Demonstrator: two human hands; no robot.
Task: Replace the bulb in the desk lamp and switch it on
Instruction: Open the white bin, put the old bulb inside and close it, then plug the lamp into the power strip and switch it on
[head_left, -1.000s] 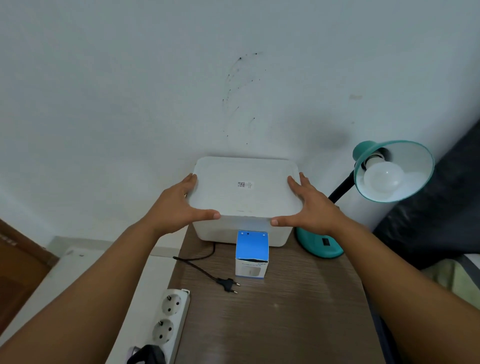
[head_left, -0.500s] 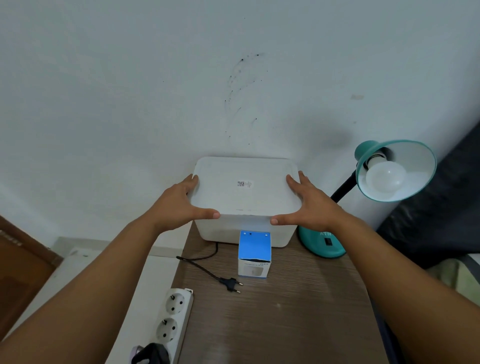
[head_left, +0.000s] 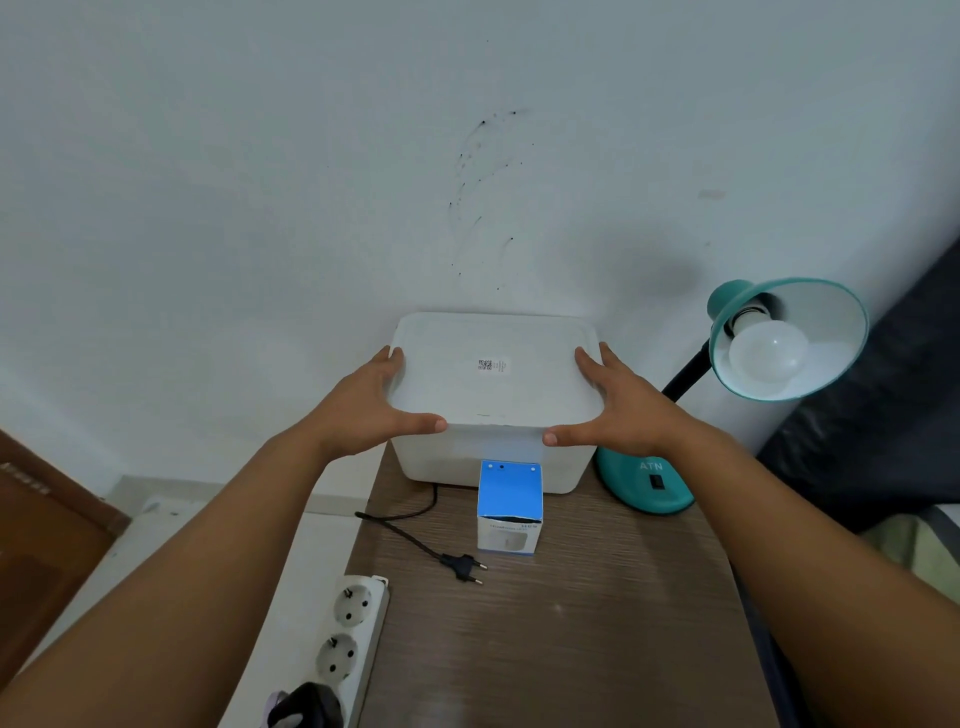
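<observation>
At the back of the table (head_left: 597, 639), against the wall (head_left: 260, 182), I see a white bin (head_left: 493, 457) with its lid (head_left: 493, 374) on. My left hand (head_left: 363, 410) grips the lid's left edge, fingers along the side and thumb stretched across the front rim; my right hand (head_left: 623, 410) mirrors it on the right edge. Both hands are spread flat around the lid, not clenched. Just in front of the bin stands a blue box (head_left: 510, 506), upright and closed. Right of the bin sits the teal lamp (head_left: 779, 353), its base (head_left: 649, 483) on the table, its shade tilted toward me with a white bulb (head_left: 769, 353) screwed in and unlit. The lamp's plug (head_left: 462, 566) lies loose on the table, left of the box. A power strip (head_left: 348, 634) hangs off the table's left edge.
</observation>
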